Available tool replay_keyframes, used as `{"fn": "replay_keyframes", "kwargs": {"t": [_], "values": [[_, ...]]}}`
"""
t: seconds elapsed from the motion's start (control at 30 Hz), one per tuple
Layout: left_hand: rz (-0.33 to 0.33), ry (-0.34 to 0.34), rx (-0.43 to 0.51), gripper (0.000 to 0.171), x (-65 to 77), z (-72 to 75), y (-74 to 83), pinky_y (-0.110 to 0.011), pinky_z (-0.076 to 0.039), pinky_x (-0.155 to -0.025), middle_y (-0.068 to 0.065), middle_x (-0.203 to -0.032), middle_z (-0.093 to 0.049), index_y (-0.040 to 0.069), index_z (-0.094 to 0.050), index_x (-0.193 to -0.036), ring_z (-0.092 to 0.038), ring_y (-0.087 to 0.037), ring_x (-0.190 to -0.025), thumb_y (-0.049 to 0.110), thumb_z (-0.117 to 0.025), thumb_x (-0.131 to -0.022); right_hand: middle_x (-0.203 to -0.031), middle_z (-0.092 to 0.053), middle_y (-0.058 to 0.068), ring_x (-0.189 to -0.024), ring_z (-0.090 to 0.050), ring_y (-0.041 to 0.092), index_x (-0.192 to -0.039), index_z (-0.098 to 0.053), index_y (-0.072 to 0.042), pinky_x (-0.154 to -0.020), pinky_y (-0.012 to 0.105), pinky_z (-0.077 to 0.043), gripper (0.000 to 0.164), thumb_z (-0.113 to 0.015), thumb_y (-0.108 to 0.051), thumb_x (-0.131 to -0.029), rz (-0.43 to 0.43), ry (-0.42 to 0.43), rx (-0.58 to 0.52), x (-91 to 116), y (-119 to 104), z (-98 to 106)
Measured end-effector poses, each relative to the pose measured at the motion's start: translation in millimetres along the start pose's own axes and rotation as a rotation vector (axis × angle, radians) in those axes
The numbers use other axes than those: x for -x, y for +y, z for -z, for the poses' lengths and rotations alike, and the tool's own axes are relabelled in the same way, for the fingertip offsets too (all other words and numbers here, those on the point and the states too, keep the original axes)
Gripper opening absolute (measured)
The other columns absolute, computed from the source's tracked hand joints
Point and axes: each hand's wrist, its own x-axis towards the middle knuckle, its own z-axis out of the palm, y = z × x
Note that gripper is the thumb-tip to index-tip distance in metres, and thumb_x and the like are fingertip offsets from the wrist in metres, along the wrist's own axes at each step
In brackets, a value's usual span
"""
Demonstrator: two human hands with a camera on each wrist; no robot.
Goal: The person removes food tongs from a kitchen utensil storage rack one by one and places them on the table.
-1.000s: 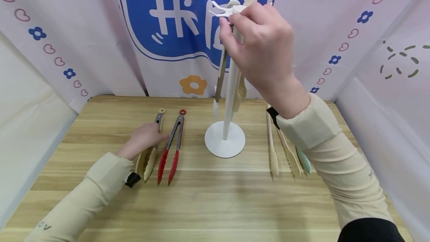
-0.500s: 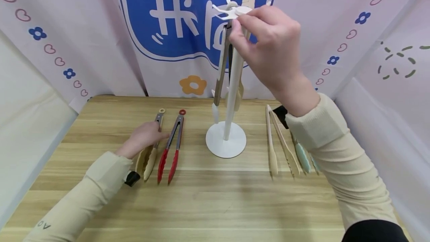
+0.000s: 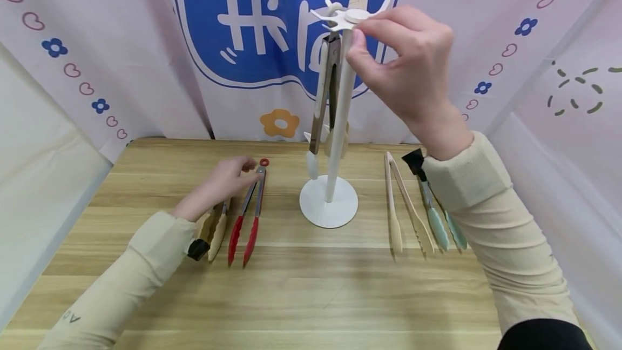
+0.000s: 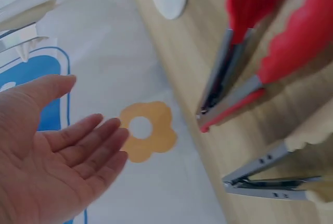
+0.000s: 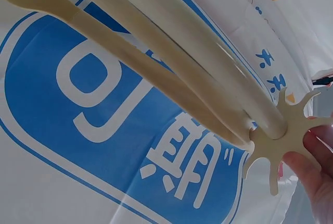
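Table (image 3: 291, 296): wood-grain, running from the near edge back to the cloth.
Red tongs (image 3: 251, 236): left on the table, legs spread, tips near, ring end far.
Cream tongs (image 3: 218, 236): just left of the red ones, partly hidden by the hand.
Beige tongs (image 3: 394, 226): on the right, hinge end far.
Mint tongs (image 3: 439, 229): farther right, partly behind the sleeve.
Left hand (image 3: 216, 185): above the far end of both left pairs, fingers loosely extended, apart from the red tongs.
Rack (image 3: 338, 123): upright at the far middle, white, round base on the table, hooked top.
Right hand (image 3: 413, 61): pinches the rack's top from the right.
Hung tongs (image 3: 319, 99): on the rack's left side, pale tips down.
Beige utensil (image 5: 119, 49): slotted, beside the pole.
Cloth (image 3: 233, 107): far backdrop, blue sign, orange flower.
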Motion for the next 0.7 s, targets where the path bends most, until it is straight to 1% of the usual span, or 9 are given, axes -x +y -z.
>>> {"fn": "replay_keyframes", "kwargs": {"t": [0.13, 0.27, 0.37, 0.5, 0.63, 0.7], "values": [[-0.066, 0.065, 0.027, 0.042, -5.5, 3.8, 8.9, -0.049, -0.041, -0.091, -0.022, -0.118, -0.056, -0.003, -0.054, -0.118, -0.05, -0.034, -0.11, 0.029, -0.054, -0.091, -0.07, -0.068, 0.011, -0.064, -0.061, 0.022, -0.074, -0.072, 0.002, -0.062, 0.024, -0.048, 0.02, -0.057, -0.01, -0.078, -0.013, 0.011, -0.016, 0, 2, 0], [-0.116, 0.119, 0.052, 0.039, -10.4, 7.5, 17.8, -0.047, -0.04, -0.092, -0.018, -0.117, -0.057, 0.0, -0.055, -0.117, -0.051, -0.031, -0.11, 0.028, -0.056, -0.09, -0.068, -0.068, 0.01, -0.062, -0.06, 0.022, -0.071, -0.072, 0.0, -0.062, 0.016, -0.043, 0.019, -0.057, -0.01, -0.077, -0.029, 0.035, -0.028, 0, 4, -1], [-0.159, 0.156, 0.082, 0.039, -13.3, 10.3, 24.0, -0.047, -0.042, -0.091, -0.015, -0.118, -0.057, 0.001, -0.054, -0.119, -0.051, -0.029, -0.111, 0.027, -0.058, -0.089, -0.069, -0.068, 0.009, -0.061, -0.06, 0.022, -0.071, -0.072, 0.0, -0.062, 0.012, -0.039, 0.019, -0.057, -0.01, -0.076, -0.034, 0.044, -0.032, 1, 6, -1], [-0.204, 0.185, 0.122, 0.04, -14.3, 13.5, 32.4, -0.047, -0.041, -0.092, -0.013, -0.119, -0.057, 0.002, -0.054, -0.12, -0.05, -0.029, -0.112, 0.028, -0.057, -0.089, -0.071, -0.069, 0.009, -0.063, -0.061, 0.022, -0.072, -0.073, 0.0, -0.063, 0.012, -0.04, 0.019, -0.057, -0.011, -0.076, -0.042, 0.038, -0.057, 2, 11, 0], [-0.24, 0.21, 0.152, 0.037, -14.7, 14.5, 39.6, -0.045, -0.039, -0.096, -0.014, -0.119, -0.057, 0.001, -0.055, -0.118, -0.051, -0.029, -0.112, 0.024, -0.058, -0.089, -0.072, -0.069, 0.008, -0.065, -0.064, 0.023, -0.071, -0.073, -0.001, -0.064, 0.013, -0.043, 0.019, -0.057, -0.011, -0.075, -0.055, 0.049, -0.127, 3, 16, 0], [-0.256, 0.227, 0.165, 0.036, -15.4, 14.4, 42.6, -0.044, -0.04, -0.094, -0.013, -0.117, -0.058, 0.002, -0.055, -0.117, -0.051, -0.028, -0.111, 0.023, -0.059, -0.089, -0.072, -0.069, 0.008, -0.064, -0.064, 0.023, -0.07, -0.073, -0.001, -0.064, 0.013, -0.045, 0.019, -0.057, -0.011, -0.074, -0.057, 0.068, -0.172, 3, 19, -1]]}}
